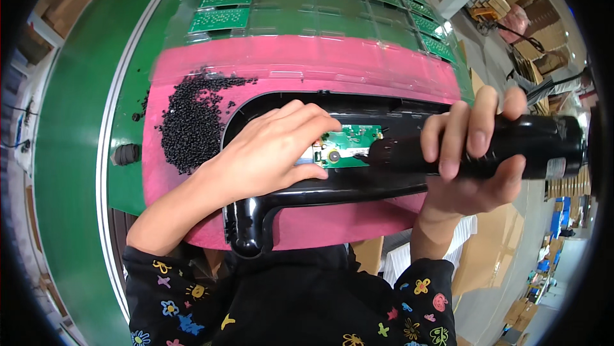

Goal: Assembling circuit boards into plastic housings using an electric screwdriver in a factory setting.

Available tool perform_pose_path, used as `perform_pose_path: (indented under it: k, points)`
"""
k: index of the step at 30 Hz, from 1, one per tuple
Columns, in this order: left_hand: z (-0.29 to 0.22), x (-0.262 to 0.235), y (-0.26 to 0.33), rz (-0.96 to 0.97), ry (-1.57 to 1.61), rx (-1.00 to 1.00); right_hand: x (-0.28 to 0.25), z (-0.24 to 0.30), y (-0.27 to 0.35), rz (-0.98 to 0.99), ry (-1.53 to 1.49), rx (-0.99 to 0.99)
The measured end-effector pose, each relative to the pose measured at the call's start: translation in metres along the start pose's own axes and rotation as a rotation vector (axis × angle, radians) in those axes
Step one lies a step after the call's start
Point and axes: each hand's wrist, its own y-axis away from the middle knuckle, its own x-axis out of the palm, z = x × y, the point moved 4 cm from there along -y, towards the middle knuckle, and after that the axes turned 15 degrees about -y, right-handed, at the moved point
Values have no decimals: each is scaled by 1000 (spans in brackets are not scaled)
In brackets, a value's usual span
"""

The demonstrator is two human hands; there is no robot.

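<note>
Circuit board (pixel 352 136), green: inside black shell (pixel 320 194), left of right hand (pixel 470 187), nearer left hand (pixel 268 142), whose pinch is uncertain. Right hand: grip closed round black tool (pixel 550 141), long axis crosswise, tip toward board.

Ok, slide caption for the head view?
Left hand at green circuit board in black housing; right hand grips black cylindrical tool.
</note>
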Motion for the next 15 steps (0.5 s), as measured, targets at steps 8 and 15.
perform_pose_path:
  k: [8,15]
  points:
    - [2,5,2,89,-129,-72,-25,23,7,-148,169,-47]
    - [-2,3,2,92,-202,-68,-27,14,5,-200,293,-17]
